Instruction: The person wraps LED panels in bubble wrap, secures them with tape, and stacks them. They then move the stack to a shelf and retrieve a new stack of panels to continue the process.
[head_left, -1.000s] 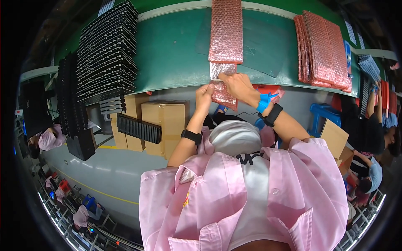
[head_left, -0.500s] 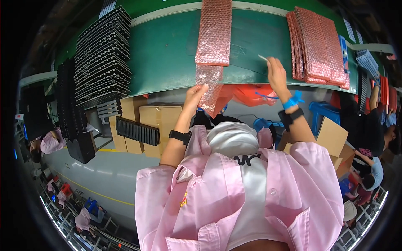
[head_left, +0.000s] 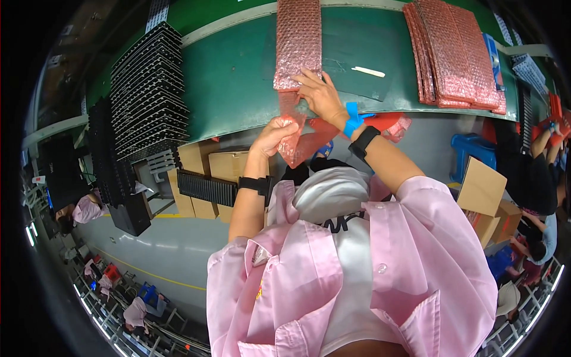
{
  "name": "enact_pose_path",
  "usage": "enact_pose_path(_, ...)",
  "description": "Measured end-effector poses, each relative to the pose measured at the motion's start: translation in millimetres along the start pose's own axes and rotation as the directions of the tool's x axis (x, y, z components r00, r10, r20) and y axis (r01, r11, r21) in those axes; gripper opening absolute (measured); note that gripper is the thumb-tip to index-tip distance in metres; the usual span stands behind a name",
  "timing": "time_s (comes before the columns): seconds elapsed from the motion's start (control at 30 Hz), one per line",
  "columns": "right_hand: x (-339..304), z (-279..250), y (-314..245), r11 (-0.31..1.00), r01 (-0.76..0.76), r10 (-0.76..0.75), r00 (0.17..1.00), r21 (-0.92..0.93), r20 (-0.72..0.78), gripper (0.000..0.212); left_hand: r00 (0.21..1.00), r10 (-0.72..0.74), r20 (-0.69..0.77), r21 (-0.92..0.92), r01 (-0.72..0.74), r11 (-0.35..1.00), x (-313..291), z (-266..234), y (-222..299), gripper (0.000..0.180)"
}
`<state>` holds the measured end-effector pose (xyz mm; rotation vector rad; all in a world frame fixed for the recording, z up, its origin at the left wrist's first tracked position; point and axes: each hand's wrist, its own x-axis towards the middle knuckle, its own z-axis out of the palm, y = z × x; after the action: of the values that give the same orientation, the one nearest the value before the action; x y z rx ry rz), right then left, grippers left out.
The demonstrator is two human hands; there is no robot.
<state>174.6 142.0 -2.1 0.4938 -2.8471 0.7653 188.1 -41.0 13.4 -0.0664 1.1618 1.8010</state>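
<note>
At the near edge of the green table (head_left: 238, 89), lying flat: a long pink bubble-wrap bag (head_left: 299, 41), its open end toward the body. Right hand (head_left: 321, 95) spread on that lower end, fingers apart and pressing it down. Left hand (head_left: 275, 134) curled shut around a crumpled flap of pink wrap (head_left: 294, 140) hanging off the edge; whether that flap belongs to the bag or is a separate piece, impossible to tell. Probably best done by keeping the right palm flat so nothing slides, pulling the flap straight and taut with the left, avoiding twists that pop or tear bubbles. Off to the right, well apart: a stack of pink bags (head_left: 455, 53) and a pale flat stick (head_left: 367, 71). Left of the bag: black trays (head_left: 148, 95) in tall piles.
</note>
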Motion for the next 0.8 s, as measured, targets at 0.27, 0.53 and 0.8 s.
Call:
enact_pose_path(0.27,-1.5,-3.7,5.1,0.999,0.025,-0.023,0.999,0.042,-0.038,0.006,0.886,0.442,-0.136,0.069,-0.437,0.897,-139.2,-54.5,22.4,0.019)
enact_pose_path(0.53,28.8,-24.7,4.0,0.990,-0.140,0.141,0.989,-0.013,0.037,0.009,0.773,0.466,-0.431,0.532,-0.200,0.823,-79.8,-20.4,48.6,0.018)
enact_pose_path(0.8,40.6,-17.0,5.9,0.772,-0.632,0.635,0.765,0.061,-0.112,0.030,0.775,0.600,0.199,0.980,-0.176,-0.098,26.9,18.8,62.0,0.013)
